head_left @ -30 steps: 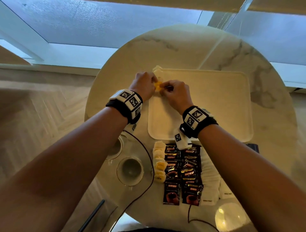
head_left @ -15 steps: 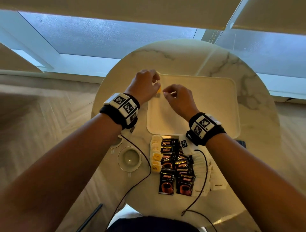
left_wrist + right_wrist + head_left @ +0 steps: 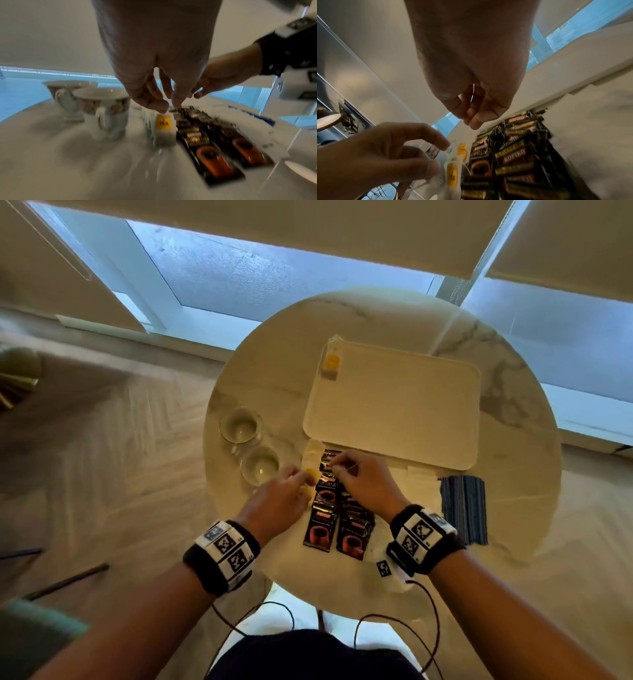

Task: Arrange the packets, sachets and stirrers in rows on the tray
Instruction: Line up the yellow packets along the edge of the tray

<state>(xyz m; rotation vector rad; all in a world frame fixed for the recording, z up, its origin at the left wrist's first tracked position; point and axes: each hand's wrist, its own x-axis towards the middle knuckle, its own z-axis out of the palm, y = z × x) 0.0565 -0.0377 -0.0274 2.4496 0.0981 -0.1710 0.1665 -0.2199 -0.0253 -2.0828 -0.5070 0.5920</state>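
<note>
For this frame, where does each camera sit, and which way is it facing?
Head: above, looking down at the table and tray; both forearms show.
Left wrist: along the left hand toward cups and tea bags.
Right wrist: under the right hand, facing the coffee sachets.
All share the sachets.

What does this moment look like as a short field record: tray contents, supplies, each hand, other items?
tray: holds one tea bag at its far left corner
supplies off tray: tea bags and dark coffee sachets in rows on the table, near the tray's front edge
left hand: over the tea bags, fingers touching the top one
right hand: fingers curled above the coffee sachets, grip unclear
other items: two cups, striped cloth
</note>
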